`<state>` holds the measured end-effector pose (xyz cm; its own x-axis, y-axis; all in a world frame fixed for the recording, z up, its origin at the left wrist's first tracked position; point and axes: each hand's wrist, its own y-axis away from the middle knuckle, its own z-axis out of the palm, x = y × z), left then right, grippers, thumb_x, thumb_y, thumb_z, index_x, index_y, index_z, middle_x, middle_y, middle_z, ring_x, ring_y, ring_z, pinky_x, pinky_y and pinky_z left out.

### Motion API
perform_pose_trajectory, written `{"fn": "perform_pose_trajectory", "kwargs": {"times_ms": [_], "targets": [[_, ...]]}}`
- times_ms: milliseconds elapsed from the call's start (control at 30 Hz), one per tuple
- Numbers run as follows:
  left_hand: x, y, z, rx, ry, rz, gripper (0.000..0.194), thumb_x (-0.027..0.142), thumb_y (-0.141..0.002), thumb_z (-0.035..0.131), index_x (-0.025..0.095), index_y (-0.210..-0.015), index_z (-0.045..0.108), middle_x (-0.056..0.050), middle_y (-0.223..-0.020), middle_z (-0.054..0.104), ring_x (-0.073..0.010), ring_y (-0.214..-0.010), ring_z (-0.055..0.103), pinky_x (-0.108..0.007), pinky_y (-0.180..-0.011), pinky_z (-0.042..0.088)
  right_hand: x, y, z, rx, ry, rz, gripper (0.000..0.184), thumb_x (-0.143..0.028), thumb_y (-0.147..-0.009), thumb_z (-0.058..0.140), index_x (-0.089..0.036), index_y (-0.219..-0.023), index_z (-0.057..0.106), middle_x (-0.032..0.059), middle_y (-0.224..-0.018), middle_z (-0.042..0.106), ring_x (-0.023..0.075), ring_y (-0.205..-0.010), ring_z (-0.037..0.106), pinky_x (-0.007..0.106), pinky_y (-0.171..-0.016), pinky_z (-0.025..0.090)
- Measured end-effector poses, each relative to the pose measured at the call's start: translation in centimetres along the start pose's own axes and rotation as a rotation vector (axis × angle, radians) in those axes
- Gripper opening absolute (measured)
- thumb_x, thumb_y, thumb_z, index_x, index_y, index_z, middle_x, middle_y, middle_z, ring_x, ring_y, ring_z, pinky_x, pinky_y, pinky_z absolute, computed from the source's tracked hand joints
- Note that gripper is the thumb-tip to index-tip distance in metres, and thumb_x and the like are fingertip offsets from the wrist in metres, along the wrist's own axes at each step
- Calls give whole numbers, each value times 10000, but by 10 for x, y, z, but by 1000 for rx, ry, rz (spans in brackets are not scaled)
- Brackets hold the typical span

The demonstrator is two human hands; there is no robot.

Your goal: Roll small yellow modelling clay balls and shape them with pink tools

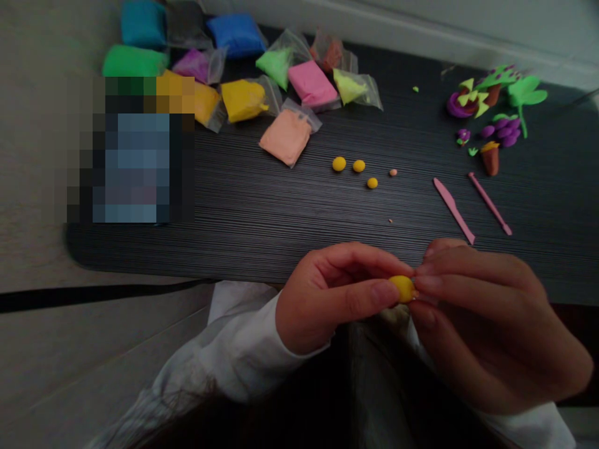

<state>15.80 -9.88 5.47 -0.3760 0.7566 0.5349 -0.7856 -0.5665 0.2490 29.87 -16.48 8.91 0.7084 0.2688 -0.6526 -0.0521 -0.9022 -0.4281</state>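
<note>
My left hand [334,293] is closed, pinching a yellow clay ball [401,289] between thumb and fingers just past the table's front edge. From the right, my right hand [496,318] meets the ball with its thumb and fingertips pressed close together. A tiny peach-coloured bit shows at the ball's right side, but what those fingertips hold is mostly hidden. On the table beyond my hands lie three more yellow clay balls [339,164], a small peach clay ball [393,173] and a peach crumb [390,221].
A pink plastic knife [453,211] and a thin pink tool [490,203] lie at right. Behind them stand clay models: purple grapes [508,131], a brown pot [490,159] and green leaves [526,93]. Several clay bags [286,136] cover the back left, near a blurred-out rectangular object [135,165].
</note>
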Motion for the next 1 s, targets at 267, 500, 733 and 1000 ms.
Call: {"fn": "perform_pose_trajectory", "kwargs": {"times_ms": [267, 500, 733, 1000], "targets": [[0, -1, 0, -50, 71, -7, 131, 172, -726, 662, 186, -855, 679, 25, -818, 680, -55, -763, 607, -151, -726, 461, -1, 0, 1, 8, -43, 14, 242, -117, -708, 624, -232, -918, 589, -10, -881, 616, 145, -835, 574, 338, -765, 478], [0, -2, -1, -62, 92, -12, 129, 166, -729, 660, 179, -857, 675, 28, -805, 684, -47, -746, 610, -136, -705, 465, 0, 2, 0, -21, -19, 41, 308, -124, -709, 624, -261, -980, 572, -20, -924, 621, 152, -860, 577, 340, -741, 484], [-1, -5, -3, -46, 73, -31, 122, 191, -727, 659, 192, -846, 684, 23, -775, 674, -64, -714, 601, -163, -692, 463, 5, -1, 4, 51, -114, -20, 337, -109, -674, 657, -190, -996, 602, 19, -883, 630, 166, -832, 584, 326, -693, 498], [-2, -7, -3, -23, 108, -55, 142, 193, -728, 650, 163, -861, 689, 1, -749, 678, -78, -715, 603, -165, -681, 459, 10, 1, 7, 6, -121, 59, 425, -82, -653, 675, -194, -1052, 582, 38, -994, 573, 155, -896, 553, 314, -780, 480]]}}
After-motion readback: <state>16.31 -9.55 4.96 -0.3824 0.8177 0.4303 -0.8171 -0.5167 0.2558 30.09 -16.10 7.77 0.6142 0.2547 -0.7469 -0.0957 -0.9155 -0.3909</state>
